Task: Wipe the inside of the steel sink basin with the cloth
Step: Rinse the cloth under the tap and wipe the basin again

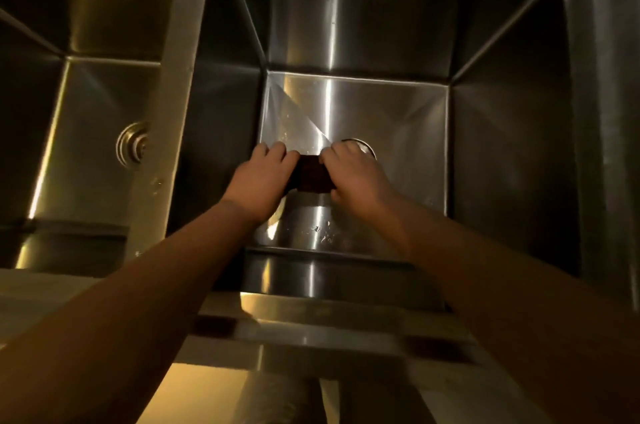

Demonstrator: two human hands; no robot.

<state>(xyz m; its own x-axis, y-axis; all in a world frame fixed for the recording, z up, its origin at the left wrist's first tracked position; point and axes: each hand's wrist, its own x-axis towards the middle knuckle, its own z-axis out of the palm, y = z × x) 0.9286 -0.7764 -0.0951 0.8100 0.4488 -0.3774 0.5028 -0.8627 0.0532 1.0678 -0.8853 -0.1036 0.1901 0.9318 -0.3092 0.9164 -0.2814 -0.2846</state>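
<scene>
Grip: left hand (263,177) and right hand (353,174), fingers curled on opposite ends of dark cloth (311,175). Cloth: on steel sink basin (398,112) floor, just left of drain (363,145). Step: probably wiping floor. Next: pressed strokes outward from drain toward walls.

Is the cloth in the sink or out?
In: cloth lies on the basin floor, held by left hand and right hand.

Both hands (311,174) press dark cloth (310,177) on basin (398,118) floor
</scene>
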